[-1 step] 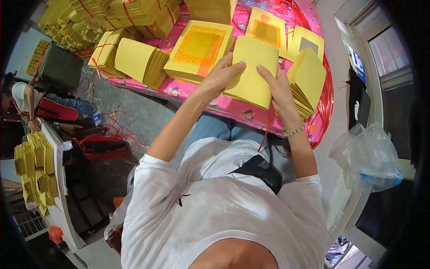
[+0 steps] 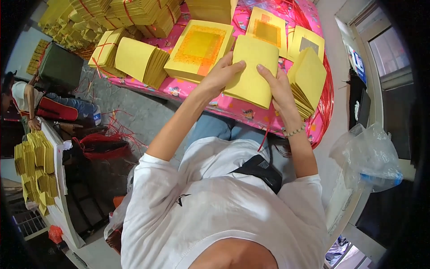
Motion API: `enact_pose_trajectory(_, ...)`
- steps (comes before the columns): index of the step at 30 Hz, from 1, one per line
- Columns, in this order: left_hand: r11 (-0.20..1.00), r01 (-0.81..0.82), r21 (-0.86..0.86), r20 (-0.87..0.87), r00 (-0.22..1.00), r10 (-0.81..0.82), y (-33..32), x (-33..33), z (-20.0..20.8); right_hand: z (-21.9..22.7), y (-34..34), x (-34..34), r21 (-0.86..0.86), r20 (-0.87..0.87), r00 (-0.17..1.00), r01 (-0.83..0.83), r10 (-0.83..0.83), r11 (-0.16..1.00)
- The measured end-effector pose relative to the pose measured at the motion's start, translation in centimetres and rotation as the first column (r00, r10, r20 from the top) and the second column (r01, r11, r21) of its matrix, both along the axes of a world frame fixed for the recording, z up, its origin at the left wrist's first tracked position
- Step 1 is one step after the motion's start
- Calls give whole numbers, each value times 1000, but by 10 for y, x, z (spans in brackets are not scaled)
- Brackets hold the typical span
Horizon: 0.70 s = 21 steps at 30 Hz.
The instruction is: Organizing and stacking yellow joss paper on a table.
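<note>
Between my two hands is a folded wad of plain yellow paper [image 2: 253,71], held over the near edge of the table. My left hand [image 2: 222,74] grips its left side, thumb on top. On the opposite side my right hand [image 2: 277,87] holds it the same way, with a beaded bracelet on that wrist. The fingers under the paper are hidden. Just left lies a thick stack of yellow sheets with an orange and gold print [image 2: 199,47]. Close by my right hand stands a fanned, folded yellow paper stack [image 2: 308,78].
A pink patterned cloth [image 2: 172,92] covers the table. Tied yellow paper bundles [image 2: 143,15] pile up at the back left. Red plastic strips [image 2: 329,98] hang along the right edge. At far left, a person [image 2: 31,96] sits by a white table [image 2: 67,197] bearing more yellow bundles.
</note>
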<state>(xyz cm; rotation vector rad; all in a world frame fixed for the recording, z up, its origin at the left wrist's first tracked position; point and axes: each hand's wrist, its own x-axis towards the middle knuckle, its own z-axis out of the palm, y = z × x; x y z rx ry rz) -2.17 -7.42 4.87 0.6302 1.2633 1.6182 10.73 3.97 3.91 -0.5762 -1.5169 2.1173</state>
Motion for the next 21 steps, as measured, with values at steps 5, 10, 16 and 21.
enact_pose_trajectory(5, 999, -16, -36, -16, 1000, 15, -3, 3, 11, 4, 1, -1, -57, 10, 1000, -19, 19, 998)
enact_pose_trajectory(10, 999, 17, -38, -132, 991, -22, -6, -5, 7, 6, -6, 1, 276, -37, 996, 92, -85, 957)
enact_pose_trajectory(16, 962, -129, 240, -158, 973, 170, -13, 14, 6, 12, -23, 7, 511, -75, 991, 130, -107, 850)
enact_pose_trajectory(21, 924, -223, 312, -230, 926, 301, -27, 29, 1, 18, -34, 13, 573, -60, 994, 112, -94, 812)
